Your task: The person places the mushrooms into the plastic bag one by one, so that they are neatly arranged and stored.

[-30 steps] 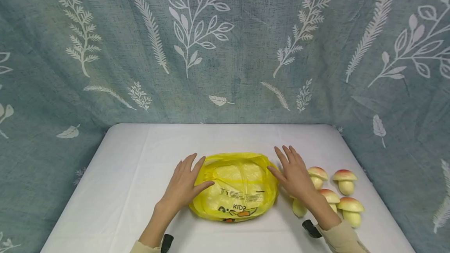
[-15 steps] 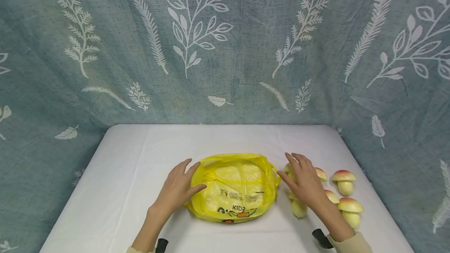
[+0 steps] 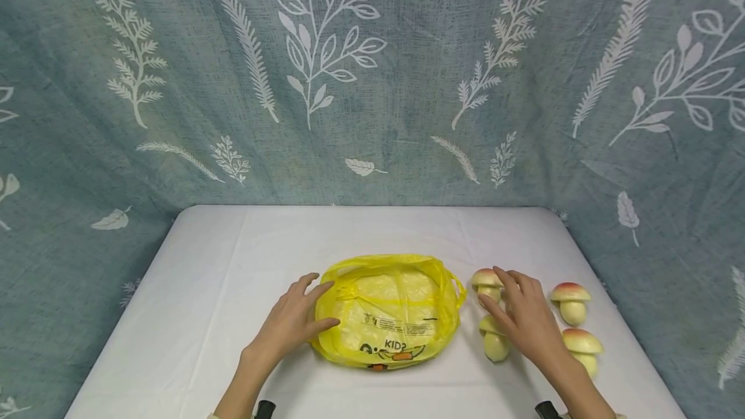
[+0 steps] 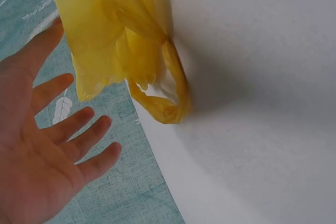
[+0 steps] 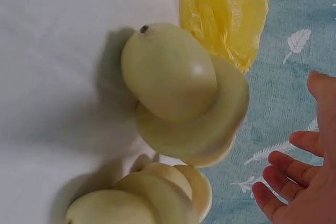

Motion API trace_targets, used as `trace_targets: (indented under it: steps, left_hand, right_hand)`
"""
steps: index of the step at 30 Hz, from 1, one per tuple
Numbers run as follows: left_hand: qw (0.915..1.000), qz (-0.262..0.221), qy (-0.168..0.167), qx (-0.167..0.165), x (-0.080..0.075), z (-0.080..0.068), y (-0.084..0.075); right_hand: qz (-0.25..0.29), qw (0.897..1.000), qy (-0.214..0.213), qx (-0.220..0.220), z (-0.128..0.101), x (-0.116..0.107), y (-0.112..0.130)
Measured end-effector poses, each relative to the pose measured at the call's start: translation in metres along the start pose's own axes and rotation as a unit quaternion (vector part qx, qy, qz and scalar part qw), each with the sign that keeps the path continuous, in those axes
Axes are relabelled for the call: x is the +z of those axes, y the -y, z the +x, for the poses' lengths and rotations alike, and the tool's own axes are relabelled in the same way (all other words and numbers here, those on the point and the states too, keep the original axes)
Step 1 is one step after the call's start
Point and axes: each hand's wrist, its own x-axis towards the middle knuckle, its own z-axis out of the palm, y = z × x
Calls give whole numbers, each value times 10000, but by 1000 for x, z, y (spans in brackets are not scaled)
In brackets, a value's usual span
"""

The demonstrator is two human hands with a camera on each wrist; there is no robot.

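A yellow plastic bag (image 3: 396, 302) stands on the white table with its mouth spread wide, printed lettering showing on the inside. Beside its left edge hovers my left hand (image 3: 291, 319), fingers spread and holding nothing. In the left wrist view a knotted bag handle (image 4: 176, 90) hangs down near that hand. My right hand (image 3: 524, 315) is over the group of toy mushrooms on the right, fingers loosely bent and apart. Two pale mushrooms with reddish caps, one at the back (image 3: 486, 284) and one in front (image 3: 495, 341), lie between it and the bag. The hand hides part of the group.
Two more mushrooms, one behind (image 3: 572, 302) and one nearer (image 3: 582, 348), sit to the right of the right hand. A green leaf-patterned cloth (image 3: 361, 83) hangs behind and around the white table (image 3: 192, 315).
My right hand has moved right and nearer, from the bag's edge to over the mushrooms, uncovering the bag's right handle. My left hand has drawn slightly left, away from the bag's rim.
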Motion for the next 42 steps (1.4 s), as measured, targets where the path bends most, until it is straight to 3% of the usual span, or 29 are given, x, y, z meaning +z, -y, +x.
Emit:
trace_targets:
  steps: [17,25,33,42]
  left_hand:
    - [9991,-105,396,-81,7,-1,3]
    - [9983,-231,522,-140,10,-1,6]
    - [9964,-563,605,-183,13,-2,8]
    - [9961,-588,613,-247,15,-2,10]
  right_hand:
    - [77,9999,-62,106,-27,-13,4]
    - [263,9989,-379,-42,-36,-14,7]
    - [112,9985,-515,-129,-45,-13,5]
    - [5,9990,-346,276,-55,-11,7]
